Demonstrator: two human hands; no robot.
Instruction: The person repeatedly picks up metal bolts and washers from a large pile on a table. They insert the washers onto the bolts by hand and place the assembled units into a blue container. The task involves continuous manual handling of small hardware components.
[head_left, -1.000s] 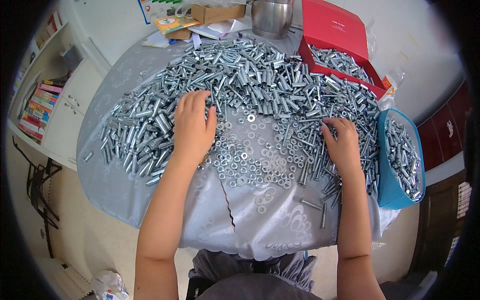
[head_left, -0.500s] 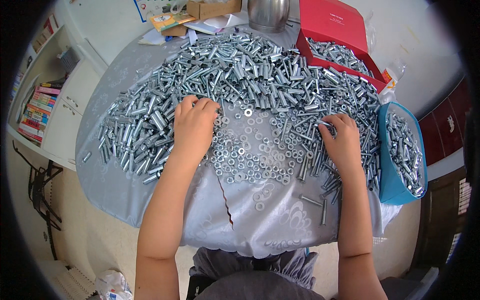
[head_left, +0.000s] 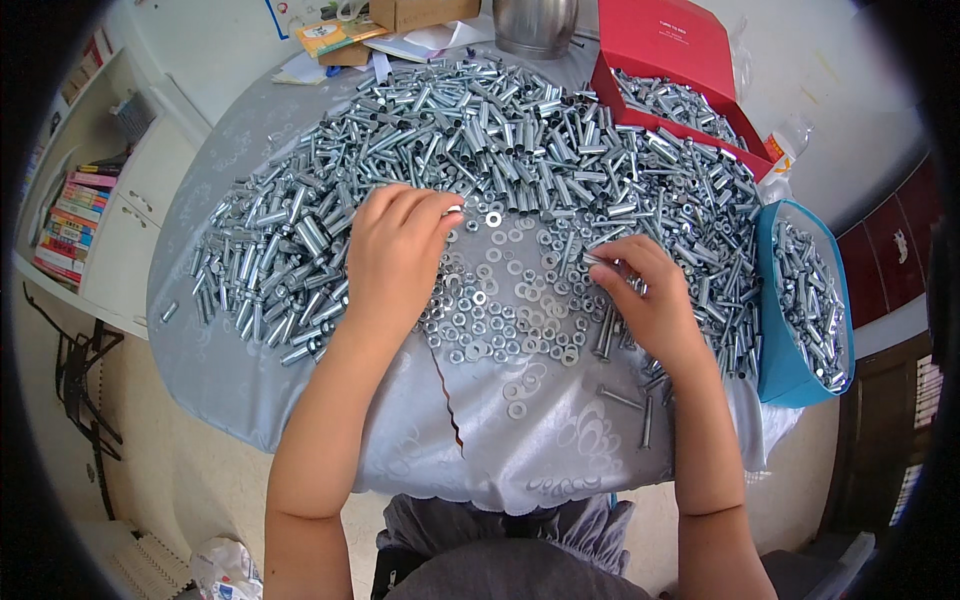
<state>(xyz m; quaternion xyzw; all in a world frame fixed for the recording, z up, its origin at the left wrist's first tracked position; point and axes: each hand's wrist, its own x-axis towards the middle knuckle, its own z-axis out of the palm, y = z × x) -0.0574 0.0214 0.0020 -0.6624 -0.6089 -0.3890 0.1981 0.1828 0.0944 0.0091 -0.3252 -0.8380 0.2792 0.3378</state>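
My left hand is closed at the left side of the pile, its thumb and fingers pinching a small shiny metal piece whose kind I cannot make out. Above the loose hardware on the right, my right hand pinches a silver bolt, mostly hidden by the fingers. Between the hands, nuts and flat washers lie scattered on the grey cloth. Metal sleeves are heaped to the left and behind; long bolts lie around and below my right hand.
A blue fabric bin of sleeve bolts stands at the table's right edge. Behind it is an open red box full of hardware. A metal pot, a cardboard box and papers sit at the back. The tablecloth has a dark tear in front.
My right hand has moved left toward the middle, bringing the bolt off the pile. My left hand has shifted slightly right, and a shiny piece now shows at its fingertips.
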